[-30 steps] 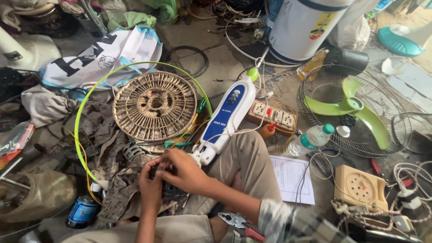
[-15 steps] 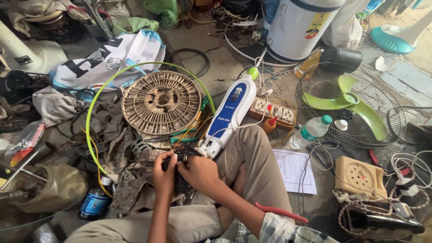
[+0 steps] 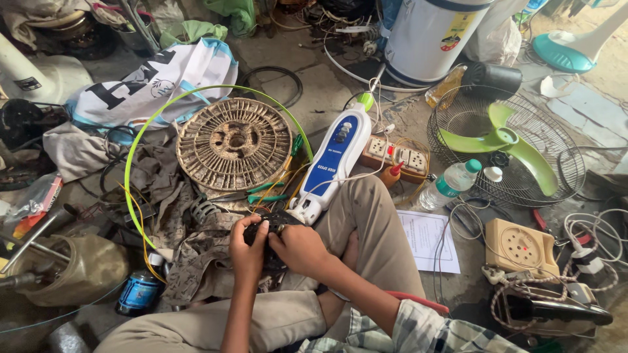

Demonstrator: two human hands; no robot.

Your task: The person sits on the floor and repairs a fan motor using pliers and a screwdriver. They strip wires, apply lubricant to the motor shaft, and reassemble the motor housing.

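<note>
My left hand and my right hand meet over my lap, both closed on a small black part with thin wires leading off it. Just beyond the hands lies a white and blue hand-held appliance with a green tip. Left of that sits a dirty round ribbed disc, ringed by a green hoop. Green-handled pliers lie between the disc and my hands. My fingers hide most of the black part.
A fan grille with green blades, a plastic bottle, a power strip, a sheet of paper and a beige socket box lie at the right. A white drum stands behind. Rags, a blue can and cloth clutter the left.
The view has shifted slightly, so everything sits a little lower and to the right in the frame. My hands stay together on the small black part, with only small finger movements.
</note>
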